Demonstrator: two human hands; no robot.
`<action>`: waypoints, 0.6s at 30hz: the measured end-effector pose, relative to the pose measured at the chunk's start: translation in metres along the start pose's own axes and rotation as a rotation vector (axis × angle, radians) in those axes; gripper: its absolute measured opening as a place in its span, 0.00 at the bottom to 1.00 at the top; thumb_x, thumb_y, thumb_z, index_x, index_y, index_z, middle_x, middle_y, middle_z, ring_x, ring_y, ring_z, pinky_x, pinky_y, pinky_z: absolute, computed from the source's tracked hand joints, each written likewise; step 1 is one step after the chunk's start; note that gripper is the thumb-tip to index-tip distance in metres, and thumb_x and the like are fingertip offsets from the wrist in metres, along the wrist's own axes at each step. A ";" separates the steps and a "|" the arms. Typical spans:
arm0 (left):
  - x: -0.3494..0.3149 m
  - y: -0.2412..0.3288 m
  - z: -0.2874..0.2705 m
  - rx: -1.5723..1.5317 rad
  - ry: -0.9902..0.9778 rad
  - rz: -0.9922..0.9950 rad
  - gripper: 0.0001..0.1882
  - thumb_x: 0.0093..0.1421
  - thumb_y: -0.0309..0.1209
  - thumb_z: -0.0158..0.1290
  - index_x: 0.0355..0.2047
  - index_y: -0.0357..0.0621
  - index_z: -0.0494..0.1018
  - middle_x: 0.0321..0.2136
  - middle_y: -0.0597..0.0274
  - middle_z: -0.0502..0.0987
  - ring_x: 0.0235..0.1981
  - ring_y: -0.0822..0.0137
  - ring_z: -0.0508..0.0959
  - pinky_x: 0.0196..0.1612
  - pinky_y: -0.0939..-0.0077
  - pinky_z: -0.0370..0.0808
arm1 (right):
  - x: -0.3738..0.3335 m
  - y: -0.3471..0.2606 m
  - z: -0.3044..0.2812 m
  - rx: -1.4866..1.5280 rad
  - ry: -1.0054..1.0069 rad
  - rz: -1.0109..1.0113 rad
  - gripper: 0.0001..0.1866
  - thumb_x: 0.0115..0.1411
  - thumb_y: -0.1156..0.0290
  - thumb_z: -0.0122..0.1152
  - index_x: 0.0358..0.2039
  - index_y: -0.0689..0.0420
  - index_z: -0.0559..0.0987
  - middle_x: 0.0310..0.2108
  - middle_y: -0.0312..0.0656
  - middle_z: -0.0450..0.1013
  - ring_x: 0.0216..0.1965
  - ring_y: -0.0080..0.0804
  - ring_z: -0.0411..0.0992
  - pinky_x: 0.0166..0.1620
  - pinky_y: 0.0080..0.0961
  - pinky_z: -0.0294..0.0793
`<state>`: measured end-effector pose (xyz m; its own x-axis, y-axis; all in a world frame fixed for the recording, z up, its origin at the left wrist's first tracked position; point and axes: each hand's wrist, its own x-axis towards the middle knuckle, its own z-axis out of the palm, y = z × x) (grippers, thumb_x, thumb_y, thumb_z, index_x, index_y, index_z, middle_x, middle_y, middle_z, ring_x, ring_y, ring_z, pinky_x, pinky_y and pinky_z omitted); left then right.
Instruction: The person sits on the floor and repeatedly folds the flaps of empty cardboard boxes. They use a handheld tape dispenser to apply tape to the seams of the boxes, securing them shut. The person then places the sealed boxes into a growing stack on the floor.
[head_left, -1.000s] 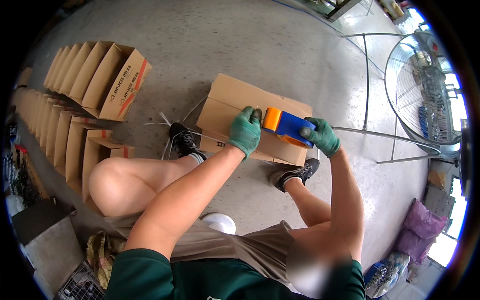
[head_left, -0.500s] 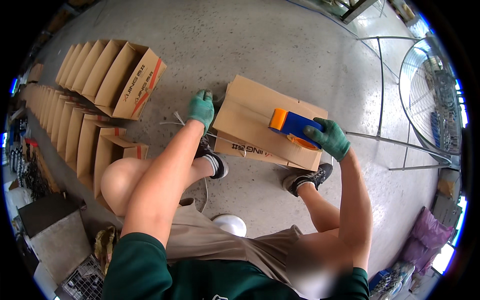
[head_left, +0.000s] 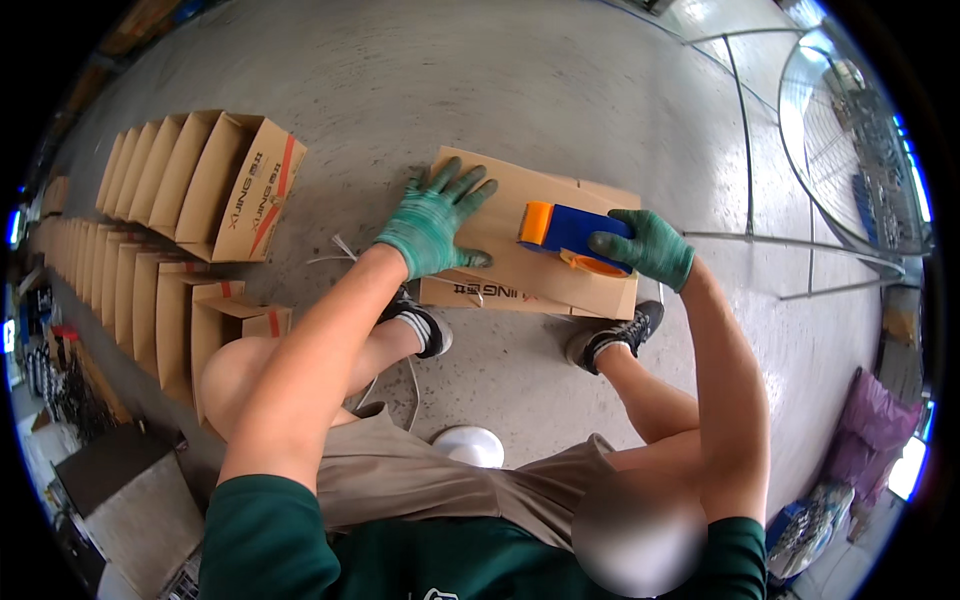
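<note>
In the head view, the left hand [head_left: 430,222] spreads its fingers apart at the left edge of the flat-looking carton [head_left: 525,192]; the right hand [head_left: 652,248] clamps its fingers on a blue tape dispenser [head_left: 575,229] over the right edge. Boxes [head_left: 255,195] already stand open in rows; this carton, I'd judge, isn't opened yet.

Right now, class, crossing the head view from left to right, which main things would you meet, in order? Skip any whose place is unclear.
Open cartons, left hand, tape dispenser, right hand, fan.
</note>
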<state>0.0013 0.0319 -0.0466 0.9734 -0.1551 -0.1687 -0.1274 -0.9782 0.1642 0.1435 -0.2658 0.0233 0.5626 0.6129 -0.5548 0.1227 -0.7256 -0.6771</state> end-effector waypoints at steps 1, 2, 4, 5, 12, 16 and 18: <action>0.001 0.003 -0.002 0.010 -0.011 0.009 0.56 0.51 0.64 0.60 0.74 0.60 0.48 0.74 0.61 0.46 0.75 0.52 0.43 0.74 0.44 0.40 | -0.007 0.004 -0.004 -0.020 -0.001 0.009 0.29 0.59 0.47 0.69 0.40 0.65 0.82 0.28 0.37 0.76 0.31 0.22 0.70 0.39 0.25 0.74; 0.002 0.001 -0.002 0.016 -0.021 0.010 0.56 0.50 0.64 0.60 0.74 0.61 0.48 0.75 0.61 0.45 0.75 0.51 0.43 0.74 0.42 0.41 | -0.016 0.014 -0.013 -0.043 0.024 0.027 0.30 0.58 0.47 0.69 0.41 0.66 0.81 0.29 0.38 0.76 0.32 0.24 0.71 0.39 0.26 0.74; 0.001 0.000 -0.001 0.033 -0.041 0.014 0.55 0.50 0.64 0.60 0.73 0.65 0.50 0.75 0.62 0.44 0.75 0.50 0.42 0.73 0.40 0.41 | -0.053 0.029 -0.043 -0.089 0.014 0.096 0.30 0.58 0.48 0.69 0.43 0.66 0.81 0.33 0.40 0.78 0.34 0.24 0.73 0.41 0.28 0.76; 0.001 0.000 -0.002 0.046 -0.047 0.014 0.53 0.51 0.64 0.60 0.73 0.66 0.51 0.75 0.62 0.44 0.75 0.50 0.42 0.73 0.40 0.41 | -0.072 0.042 -0.060 -0.115 -0.020 0.153 0.28 0.57 0.50 0.69 0.44 0.66 0.81 0.34 0.41 0.79 0.34 0.24 0.74 0.41 0.28 0.76; 0.004 0.012 -0.011 0.109 -0.129 0.019 0.44 0.55 0.61 0.58 0.71 0.73 0.57 0.75 0.59 0.42 0.75 0.49 0.39 0.73 0.37 0.41 | -0.135 0.143 -0.097 -0.291 0.114 0.262 0.22 0.55 0.54 0.71 0.37 0.61 0.81 0.27 0.40 0.77 0.29 0.25 0.72 0.37 0.29 0.75; 0.005 0.015 -0.016 0.155 -0.169 0.030 0.40 0.59 0.59 0.56 0.70 0.71 0.60 0.75 0.55 0.40 0.75 0.46 0.36 0.72 0.36 0.40 | -0.098 0.139 -0.064 -0.348 0.116 0.266 0.21 0.54 0.54 0.73 0.37 0.59 0.81 0.28 0.42 0.78 0.30 0.28 0.72 0.39 0.32 0.74; 0.007 0.020 -0.017 0.166 -0.183 0.041 0.36 0.61 0.57 0.54 0.69 0.70 0.62 0.75 0.52 0.40 0.75 0.42 0.36 0.72 0.37 0.41 | -0.088 0.137 -0.047 -0.340 0.132 0.238 0.21 0.54 0.55 0.74 0.38 0.58 0.80 0.30 0.43 0.79 0.30 0.29 0.73 0.39 0.32 0.75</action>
<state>0.0089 0.0138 -0.0276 0.9182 -0.2026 -0.3404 -0.2102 -0.9775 0.0148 0.1489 -0.4341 0.0021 0.7046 0.3869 -0.5949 0.2268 -0.9171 -0.3279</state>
